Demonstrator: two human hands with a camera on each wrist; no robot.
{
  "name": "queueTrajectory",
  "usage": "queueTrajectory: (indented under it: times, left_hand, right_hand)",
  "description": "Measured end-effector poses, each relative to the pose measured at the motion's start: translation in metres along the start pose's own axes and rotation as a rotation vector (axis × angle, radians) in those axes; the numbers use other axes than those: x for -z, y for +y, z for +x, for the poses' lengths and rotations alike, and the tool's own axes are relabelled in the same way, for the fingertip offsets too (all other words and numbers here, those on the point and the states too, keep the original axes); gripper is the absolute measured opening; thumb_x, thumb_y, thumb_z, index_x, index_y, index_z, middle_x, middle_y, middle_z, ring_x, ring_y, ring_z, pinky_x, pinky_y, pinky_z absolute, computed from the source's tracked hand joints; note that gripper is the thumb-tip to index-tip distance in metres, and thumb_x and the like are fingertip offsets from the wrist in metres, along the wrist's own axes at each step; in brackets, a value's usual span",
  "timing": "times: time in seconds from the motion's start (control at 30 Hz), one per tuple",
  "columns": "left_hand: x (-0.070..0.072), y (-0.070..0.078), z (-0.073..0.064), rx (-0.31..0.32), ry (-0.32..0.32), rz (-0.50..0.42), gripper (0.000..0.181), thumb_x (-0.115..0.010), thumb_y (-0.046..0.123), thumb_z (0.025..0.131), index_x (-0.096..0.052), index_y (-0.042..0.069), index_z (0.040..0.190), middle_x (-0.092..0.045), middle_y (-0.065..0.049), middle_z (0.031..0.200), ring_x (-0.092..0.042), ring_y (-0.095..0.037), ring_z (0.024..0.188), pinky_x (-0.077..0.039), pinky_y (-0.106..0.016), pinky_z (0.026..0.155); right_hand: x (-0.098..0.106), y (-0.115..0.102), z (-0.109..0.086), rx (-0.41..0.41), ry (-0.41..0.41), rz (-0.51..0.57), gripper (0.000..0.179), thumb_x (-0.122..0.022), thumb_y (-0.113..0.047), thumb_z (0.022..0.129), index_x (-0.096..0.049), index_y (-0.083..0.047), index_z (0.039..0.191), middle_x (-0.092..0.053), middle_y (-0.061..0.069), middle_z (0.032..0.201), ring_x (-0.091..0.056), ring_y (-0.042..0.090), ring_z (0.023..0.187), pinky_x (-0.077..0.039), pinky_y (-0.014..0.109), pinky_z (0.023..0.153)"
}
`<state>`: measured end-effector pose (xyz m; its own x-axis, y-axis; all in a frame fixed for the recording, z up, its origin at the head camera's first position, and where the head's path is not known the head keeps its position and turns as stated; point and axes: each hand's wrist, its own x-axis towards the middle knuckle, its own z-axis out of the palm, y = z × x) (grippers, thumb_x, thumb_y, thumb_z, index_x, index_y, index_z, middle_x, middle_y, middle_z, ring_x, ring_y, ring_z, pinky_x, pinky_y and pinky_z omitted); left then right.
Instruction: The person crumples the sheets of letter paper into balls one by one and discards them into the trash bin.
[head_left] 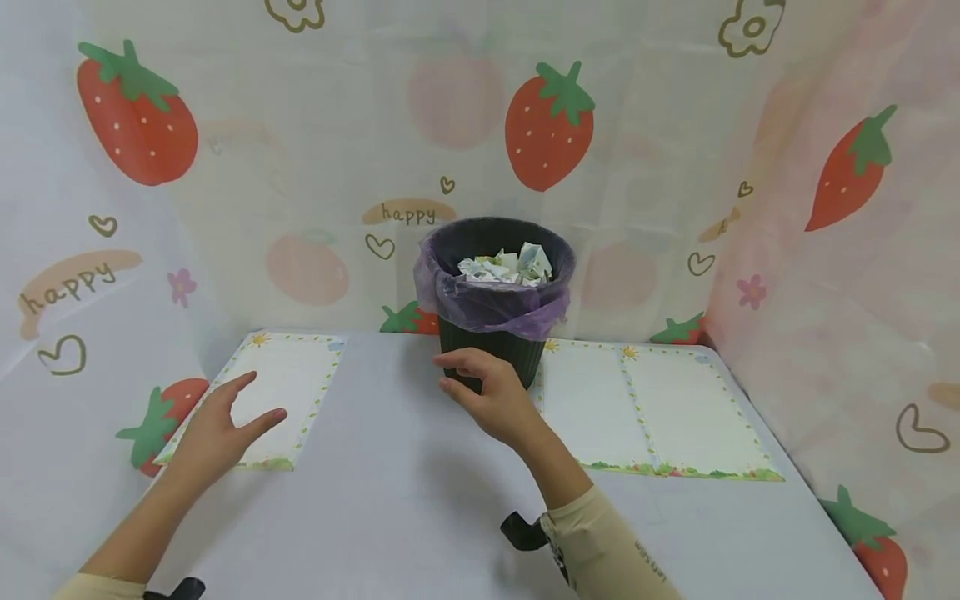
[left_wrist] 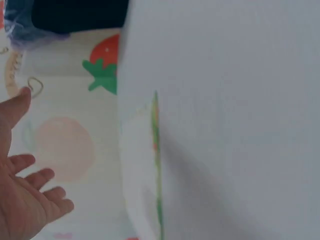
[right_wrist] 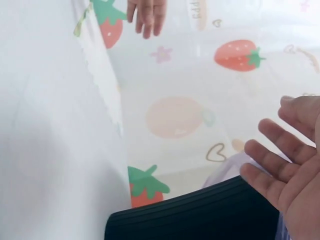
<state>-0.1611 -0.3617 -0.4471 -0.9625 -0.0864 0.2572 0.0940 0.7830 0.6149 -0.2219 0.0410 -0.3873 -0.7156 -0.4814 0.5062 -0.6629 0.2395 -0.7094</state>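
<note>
My left hand [head_left: 213, 433] hovers over the bordered paper sheet [head_left: 281, 400] on the left, thumb and fingers spread with nothing between them. In the head view my right hand [head_left: 491, 396] is in front of the dark trash bin [head_left: 491, 337], its fingers loosely bent and holding nothing. A purple bag [head_left: 487, 304] lines the bin and folds over its rim. Inside lie crumpled papers [head_left: 506, 268]. The right wrist view shows the right hand [right_wrist: 290, 160] beside the ribbed bin wall [right_wrist: 200, 215]; the left wrist view shows the left hand [left_wrist: 30, 195] with fingers apart.
Two more bordered sheets [head_left: 596, 408] lie side by side to the right of the bin on the white table [head_left: 375, 517]. A cloth backdrop [head_left: 337, 150] printed with strawberries surrounds the table at the back and sides. Each wrist carries a black mount [head_left: 523, 532].
</note>
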Motion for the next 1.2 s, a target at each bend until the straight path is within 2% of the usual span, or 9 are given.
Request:
queueTrajectory:
  times: [0.13,0.3,0.5,0.63,0.73,0.83,1.07,1.2]
  left_hand:
    - [0.001,-0.024,0.0,0.058,0.011,0.036,0.095,-0.074,0.05,0.092,-0.033,-0.01,0.152,-0.038,-0.039,0.15,-0.034,-0.059,0.138,-0.032,-0.074,0.106]
    - [0.0,-0.053,0.001,0.116,-0.036,0.118,0.101,-0.076,0.051,0.089,-0.03,-0.018,0.148,-0.035,-0.045,0.147,-0.033,-0.063,0.134,-0.032,-0.076,0.104]
    - [-0.003,-0.073,0.002,0.138,-0.113,0.186,0.106,-0.082,0.045,0.084,-0.029,-0.027,0.142,-0.035,-0.05,0.141,-0.035,-0.065,0.13,-0.034,-0.074,0.105]
    - [-0.008,-0.086,0.003,0.169,-0.153,0.206,0.109,-0.085,0.042,0.08,-0.028,-0.027,0.141,-0.034,-0.051,0.139,-0.033,-0.065,0.13,-0.032,-0.074,0.106]
    - [-0.011,-0.093,0.002,0.197,-0.186,0.197,0.114,-0.085,0.047,0.08,-0.025,-0.026,0.144,-0.032,-0.05,0.142,-0.03,-0.066,0.131,-0.03,-0.076,0.107]
    - [-0.012,-0.093,0.001,0.221,-0.208,0.19,0.116,-0.083,0.051,0.081,-0.023,-0.025,0.146,-0.029,-0.05,0.144,-0.027,-0.067,0.133,-0.028,-0.077,0.108]
    - [-0.02,-0.092,0.0,0.157,-0.206,0.2,0.11,-0.082,0.047,0.083,-0.028,-0.027,0.143,-0.032,-0.05,0.143,-0.03,-0.066,0.132,-0.029,-0.075,0.108]
    - [-0.026,-0.086,-0.003,0.137,-0.221,0.2,0.106,-0.081,0.044,0.084,-0.029,-0.027,0.142,-0.03,-0.05,0.145,-0.027,-0.066,0.134,-0.026,-0.075,0.11]
  right_hand:
    - [-0.009,0.007,-0.002,-0.012,-0.003,0.014,0.029,-0.071,-0.013,0.097,-0.071,-0.012,0.126,-0.07,-0.001,0.127,-0.063,0.016,0.124,-0.051,0.042,0.107]
    - [-0.025,0.015,-0.004,-0.035,-0.036,0.029,0.032,-0.072,-0.016,0.097,-0.07,-0.016,0.128,-0.068,-0.006,0.13,-0.059,0.012,0.128,-0.048,0.039,0.111]
    - [-0.045,0.023,-0.002,-0.057,-0.069,0.041,0.032,-0.073,-0.018,0.097,-0.071,-0.02,0.129,-0.067,-0.008,0.131,-0.058,0.009,0.129,-0.048,0.039,0.11]
    - [-0.059,0.026,0.002,-0.066,-0.094,0.046,0.033,-0.073,-0.019,0.097,-0.07,-0.017,0.13,-0.067,-0.005,0.134,-0.057,0.011,0.13,-0.048,0.04,0.111]
    - [-0.069,0.029,0.006,-0.069,-0.113,0.027,0.034,-0.072,-0.02,0.097,-0.07,-0.017,0.131,-0.067,-0.004,0.135,-0.057,0.012,0.131,-0.047,0.038,0.112]
    - [-0.079,0.033,0.013,-0.075,-0.139,-0.011,0.034,-0.071,-0.023,0.098,-0.069,-0.019,0.132,-0.066,-0.006,0.136,-0.056,0.011,0.132,-0.046,0.035,0.113]
    - [-0.096,0.04,0.026,-0.117,-0.187,-0.076,0.036,-0.07,-0.028,0.099,-0.067,-0.024,0.135,-0.063,-0.01,0.14,-0.053,0.009,0.135,-0.043,0.033,0.115]
    - [-0.103,0.047,0.031,-0.131,-0.188,-0.1,0.036,-0.069,-0.027,0.1,-0.066,-0.021,0.135,-0.063,-0.007,0.14,-0.053,0.012,0.136,-0.042,0.033,0.115]
